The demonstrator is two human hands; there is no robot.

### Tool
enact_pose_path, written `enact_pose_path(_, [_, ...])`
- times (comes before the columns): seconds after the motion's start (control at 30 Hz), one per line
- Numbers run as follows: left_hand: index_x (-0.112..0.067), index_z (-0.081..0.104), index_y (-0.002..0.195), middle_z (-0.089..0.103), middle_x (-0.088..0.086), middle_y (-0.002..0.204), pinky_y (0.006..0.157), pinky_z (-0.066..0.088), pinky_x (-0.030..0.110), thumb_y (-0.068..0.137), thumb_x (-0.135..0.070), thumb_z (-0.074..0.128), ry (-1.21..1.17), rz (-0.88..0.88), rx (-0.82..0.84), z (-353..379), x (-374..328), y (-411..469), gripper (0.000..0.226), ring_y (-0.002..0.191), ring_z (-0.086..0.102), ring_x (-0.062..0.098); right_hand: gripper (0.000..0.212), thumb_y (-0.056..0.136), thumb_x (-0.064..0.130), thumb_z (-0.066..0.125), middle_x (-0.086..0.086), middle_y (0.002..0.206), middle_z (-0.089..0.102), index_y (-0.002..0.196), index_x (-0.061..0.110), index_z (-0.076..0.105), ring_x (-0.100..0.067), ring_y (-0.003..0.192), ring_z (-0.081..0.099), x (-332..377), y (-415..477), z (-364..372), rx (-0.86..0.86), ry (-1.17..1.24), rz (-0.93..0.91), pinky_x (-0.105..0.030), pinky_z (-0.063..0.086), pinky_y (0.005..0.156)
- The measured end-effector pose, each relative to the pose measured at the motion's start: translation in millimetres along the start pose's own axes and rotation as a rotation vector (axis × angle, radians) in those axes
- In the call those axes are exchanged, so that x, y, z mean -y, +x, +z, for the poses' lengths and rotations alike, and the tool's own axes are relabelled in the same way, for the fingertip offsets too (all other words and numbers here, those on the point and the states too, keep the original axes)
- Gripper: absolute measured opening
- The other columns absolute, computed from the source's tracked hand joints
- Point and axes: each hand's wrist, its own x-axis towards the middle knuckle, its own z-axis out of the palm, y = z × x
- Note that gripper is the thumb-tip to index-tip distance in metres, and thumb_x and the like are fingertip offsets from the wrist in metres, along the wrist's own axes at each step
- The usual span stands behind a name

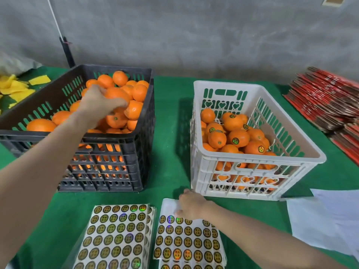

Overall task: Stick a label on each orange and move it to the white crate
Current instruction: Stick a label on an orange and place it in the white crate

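Two hands: left hand (99, 102) grips orange (117, 94), right hand (191, 207) pinches label sheet (186, 242)

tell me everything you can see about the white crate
The white crate is a rectangular box that looks like moulded plastic. It has an open top, a thick rim, and walls pierced with slots and heart-shaped cutouts. It stands upright on the green cloth, to the right of the black crate. It is roughly half full of oranges, several showing round labels. The right hand is close to its near left corner; whether they touch is unclear.
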Motion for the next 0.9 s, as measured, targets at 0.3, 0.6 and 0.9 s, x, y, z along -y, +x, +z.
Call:
enact_pose_path(0.3, [-0.015, 0.066, 0.089, 0.075, -0.004, 0.086, 0.082, 0.056, 0.027, 0.061, -0.023, 0.08, -0.443, 0.046, 0.557, 39, 4, -120, 0.032, 0.089, 0.068, 0.014, 0.015, 0.091, 0.013, 0.054, -0.006, 0.092, 0.062, 0.093, 0.0, 0.061, -0.021, 0.091, 0.058, -3, -16, -30, -0.263, 0.505, -0.137, -0.029, 0.042, 0.076])
enact_pose_path(0.6, [0.001, 0.064, 0.085, 0.067, 0.007, 0.082, 0.086, 0.046, 0.031, 0.051, -0.047, 0.075, -0.19, -0.158, 1.105, 61, 33, -124, 0.06, 0.084, 0.06, 0.022, 0.022, 0.082, 0.002, 0.067, 0.008, 0.074, 0.057, 0.093, 0.018, 0.056, -0.008, 0.068, 0.055, -7, -49, -84, -0.431, 0.714, -0.291, -0.026, 0.048, 0.067])
enact_pose_path(0.9, [0.006, 0.036, 0.141, 0.041, 0.032, 0.141, 0.105, 0.039, 0.048, 0.016, -0.045, 0.095, -0.637, -0.422, 0.719, 20, 57, -98, 0.148, 0.116, 0.05, 0.034, 0.039, 0.084, -0.011, 0.055, -0.005, 0.147, 0.037, 0.085, 0.026, 0.065, -0.003, 0.134, 0.033, -7, -68, -78, -0.499, 1.241, -0.34, -0.027, 0.027, 0.11])
